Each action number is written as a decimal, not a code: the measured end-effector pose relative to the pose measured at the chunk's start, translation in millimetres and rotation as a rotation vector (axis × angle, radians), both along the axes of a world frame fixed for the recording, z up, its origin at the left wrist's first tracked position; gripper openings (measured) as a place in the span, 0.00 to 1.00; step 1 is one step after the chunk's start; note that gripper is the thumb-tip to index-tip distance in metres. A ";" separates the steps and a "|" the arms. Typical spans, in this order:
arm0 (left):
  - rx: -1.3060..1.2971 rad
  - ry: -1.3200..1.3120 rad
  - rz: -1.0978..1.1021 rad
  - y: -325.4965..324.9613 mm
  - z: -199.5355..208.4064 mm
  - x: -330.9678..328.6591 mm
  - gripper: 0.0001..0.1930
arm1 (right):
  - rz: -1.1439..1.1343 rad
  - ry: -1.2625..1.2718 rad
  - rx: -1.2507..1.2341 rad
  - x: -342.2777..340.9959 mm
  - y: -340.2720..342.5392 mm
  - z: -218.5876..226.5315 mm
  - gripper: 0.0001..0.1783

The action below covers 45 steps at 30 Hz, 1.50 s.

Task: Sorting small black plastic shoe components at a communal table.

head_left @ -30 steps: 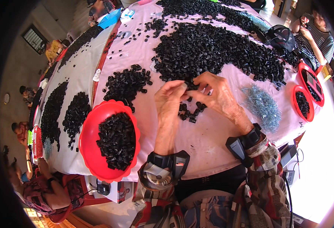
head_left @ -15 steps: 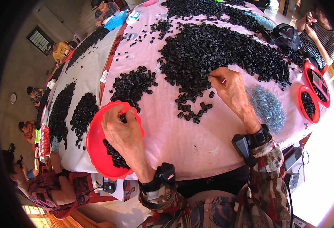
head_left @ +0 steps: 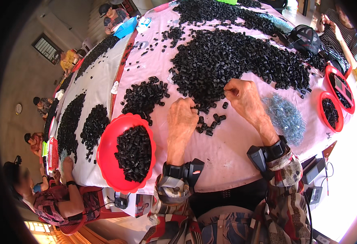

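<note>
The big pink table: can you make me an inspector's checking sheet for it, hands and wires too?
Surface: pink cloth, black pieces heaped and scattered on it.
Things: scalloped red bowl partly filled with black pieces; pale bluish heap beside the right forearm.
Clutter: what looks like a dark cap.
Hands: left hand and right hand, fingers curled; contents unclear.
Cables: thin dark cable, lower right.
Surroundings: co-worker at left; wall clock.

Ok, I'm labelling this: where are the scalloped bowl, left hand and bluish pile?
Scalloped bowl (head_left: 107,155): head view, bare red inside.
Left hand (head_left: 182,118): head view, back of hand.
Bluish pile (head_left: 285,118): head view, its middle.
</note>
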State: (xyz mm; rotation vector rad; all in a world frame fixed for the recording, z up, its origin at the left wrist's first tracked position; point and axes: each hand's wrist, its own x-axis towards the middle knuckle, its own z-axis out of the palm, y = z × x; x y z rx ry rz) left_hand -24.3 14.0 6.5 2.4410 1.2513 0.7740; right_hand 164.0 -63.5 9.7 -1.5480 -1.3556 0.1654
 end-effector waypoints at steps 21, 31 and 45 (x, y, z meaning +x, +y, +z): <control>-0.133 -0.200 -0.083 3.2 -16.8 0.5 0.06 | -0.159 -0.235 -0.411 45.4 -20.1 9.1 0.07; -0.754 -0.810 -0.264 0.9 -5.3 9.1 0.12 | -0.140 -0.332 -0.488 37.6 -17.2 -1.5 0.05; -1.191 -1.170 -0.379 -3.8 -6.0 13.8 0.06 | 0.226 0.643 -0.023 -5.7 -3.8 20.4 0.04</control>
